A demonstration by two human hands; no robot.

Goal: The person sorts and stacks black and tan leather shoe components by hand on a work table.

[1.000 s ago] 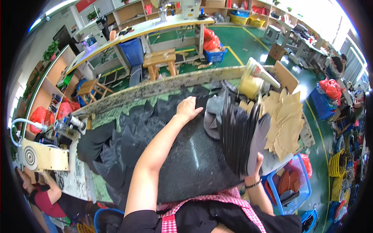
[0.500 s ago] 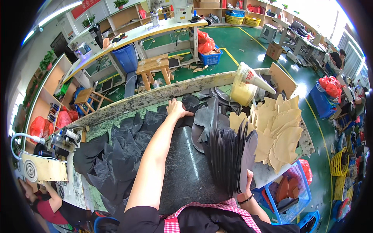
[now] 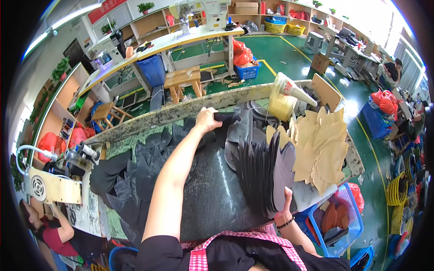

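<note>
**Inspector:** State of the hands at the moment of record?

**Assistant:** The left hand [image 3: 207, 120] was stretched to the far edge of the dark worktable [image 3: 212, 194], fingers curled down onto a black cut piece [image 3: 230, 118] — pressing or pinching it, I could not tell which. The right hand [image 3: 286, 208] was closed around the near end of a fanned stack of black pieces [image 3: 262, 174], thumb up against its right face.

**Inspector:** Orientation of that stack?

**Assistant:** It stood on edge at the near right of the table. Its long axis ran from the right hand away toward the far rim, with the free ends splayed and pointing that way.

**Inspector:** Surroundings?

**Assistant:** Tan cut pieces [image 3: 323, 151] lay heaped just right of the stack, a yellow bucket [image 3: 280, 103] stood beyond them, and loose black pieces [image 3: 144, 169] were spread out over the left of the table.
</note>
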